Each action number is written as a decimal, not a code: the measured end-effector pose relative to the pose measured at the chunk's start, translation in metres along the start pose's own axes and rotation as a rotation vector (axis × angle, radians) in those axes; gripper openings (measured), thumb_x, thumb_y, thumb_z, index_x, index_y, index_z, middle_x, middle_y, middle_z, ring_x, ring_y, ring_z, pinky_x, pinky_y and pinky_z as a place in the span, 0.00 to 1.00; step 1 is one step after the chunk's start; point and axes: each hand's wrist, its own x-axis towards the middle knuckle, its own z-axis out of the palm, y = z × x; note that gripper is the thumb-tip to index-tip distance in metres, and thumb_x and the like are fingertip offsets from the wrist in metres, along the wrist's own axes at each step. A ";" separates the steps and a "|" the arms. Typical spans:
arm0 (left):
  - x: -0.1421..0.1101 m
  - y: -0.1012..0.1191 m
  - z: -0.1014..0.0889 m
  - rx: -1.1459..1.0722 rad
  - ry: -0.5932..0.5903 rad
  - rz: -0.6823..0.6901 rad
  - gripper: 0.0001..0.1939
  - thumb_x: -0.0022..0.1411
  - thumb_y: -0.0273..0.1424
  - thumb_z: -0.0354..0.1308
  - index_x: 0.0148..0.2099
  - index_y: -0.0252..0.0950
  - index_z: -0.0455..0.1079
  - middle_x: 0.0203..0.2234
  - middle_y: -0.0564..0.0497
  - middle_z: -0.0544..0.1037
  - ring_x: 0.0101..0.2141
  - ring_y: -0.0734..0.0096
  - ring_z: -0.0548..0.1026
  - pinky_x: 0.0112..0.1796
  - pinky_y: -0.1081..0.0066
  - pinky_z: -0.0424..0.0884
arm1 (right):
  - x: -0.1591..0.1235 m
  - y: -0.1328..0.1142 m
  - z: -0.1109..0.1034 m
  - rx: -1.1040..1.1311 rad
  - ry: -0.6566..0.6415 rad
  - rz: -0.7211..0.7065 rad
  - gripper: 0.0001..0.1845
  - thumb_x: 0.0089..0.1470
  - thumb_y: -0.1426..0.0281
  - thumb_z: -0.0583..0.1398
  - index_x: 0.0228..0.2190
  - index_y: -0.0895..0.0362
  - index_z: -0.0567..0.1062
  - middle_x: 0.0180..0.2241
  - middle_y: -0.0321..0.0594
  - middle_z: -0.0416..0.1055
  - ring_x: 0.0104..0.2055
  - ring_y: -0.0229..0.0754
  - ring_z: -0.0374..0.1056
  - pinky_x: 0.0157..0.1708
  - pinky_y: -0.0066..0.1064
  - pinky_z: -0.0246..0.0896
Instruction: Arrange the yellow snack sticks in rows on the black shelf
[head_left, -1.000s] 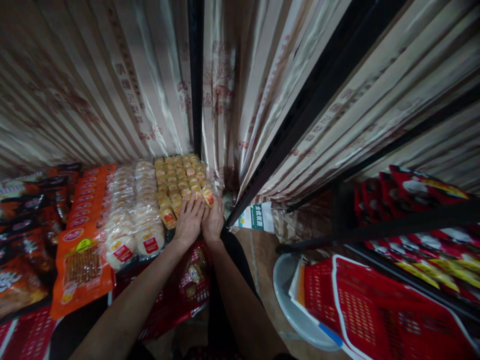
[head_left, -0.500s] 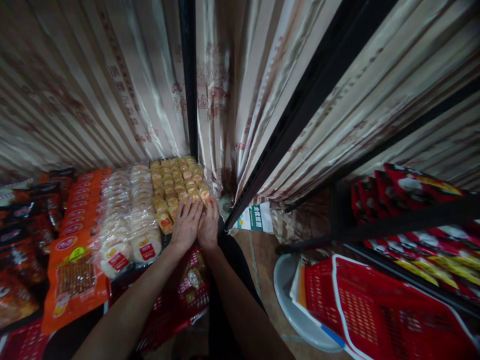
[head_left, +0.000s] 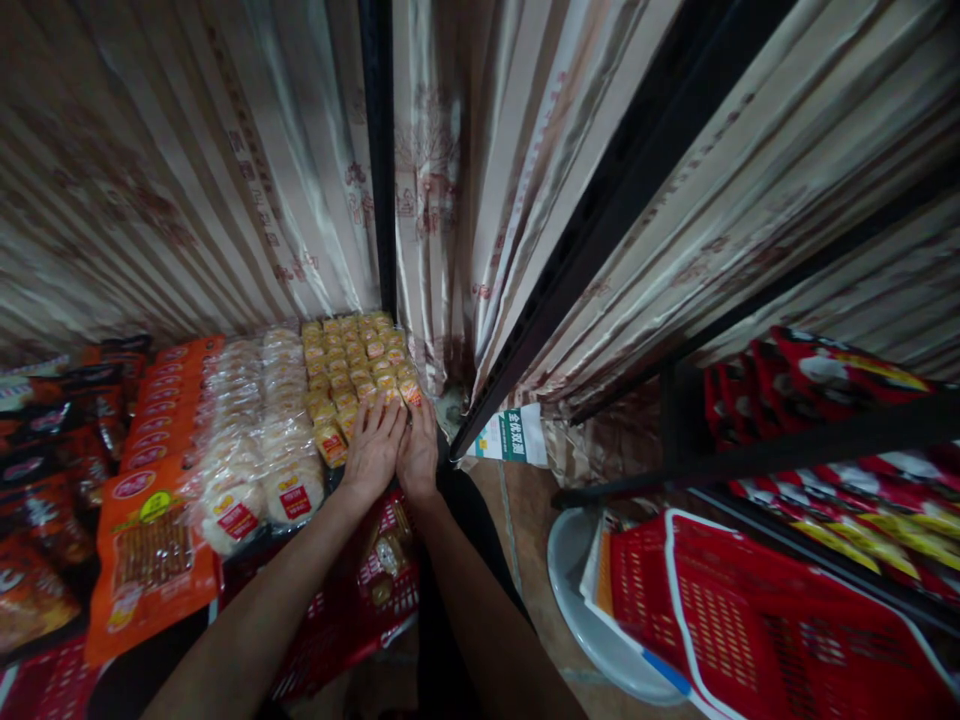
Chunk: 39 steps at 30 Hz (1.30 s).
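Note:
Small yellow snack packets (head_left: 354, 350) stand in tight rows at the right end of the shelf. My left hand (head_left: 373, 445) lies palm down over the front of these rows, its fingers stretched forward and slightly apart. Close against it, my right hand (head_left: 418, 450) rests on the front right packets, fingers also extended. Both hands touch the packets; what lies under the palms is hidden. Below my forearms a red basket (head_left: 401, 600) holds more small packets (head_left: 386, 555).
Left of the yellow packets are clear-wrapped round pale cakes (head_left: 289, 470), orange snack bags (head_left: 154, 540) and dark bags (head_left: 45, 510). A black post (head_left: 570, 250) slants before the curtain (head_left: 300, 150). At right are a red basket (head_left: 720, 600), a pale basin (head_left: 574, 600) and red-black bags (head_left: 825, 380).
Hardly anything differs. Both hands stay on the yellow packets, with only a slight shift of the fingers and of the view.

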 end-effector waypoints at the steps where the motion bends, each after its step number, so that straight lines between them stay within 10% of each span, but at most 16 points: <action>1: 0.000 0.000 0.000 -0.003 0.001 0.003 0.21 0.65 0.29 0.43 0.58 0.32 0.63 0.58 0.42 0.64 0.61 0.52 0.54 0.58 0.47 0.53 | 0.000 -0.001 -0.002 -0.013 -0.004 -0.007 0.23 0.58 0.74 0.45 0.54 0.65 0.64 0.60 0.53 0.56 0.65 0.44 0.44 0.61 0.45 0.48; 39: -0.003 0.005 0.013 -0.055 -0.008 0.007 0.22 0.65 0.25 0.40 0.60 0.30 0.59 0.60 0.42 0.60 0.62 0.60 0.51 0.59 0.51 0.54 | -0.003 0.003 -0.006 0.006 0.014 -0.029 0.24 0.58 0.75 0.45 0.54 0.66 0.65 0.57 0.54 0.60 0.63 0.44 0.50 0.60 0.46 0.50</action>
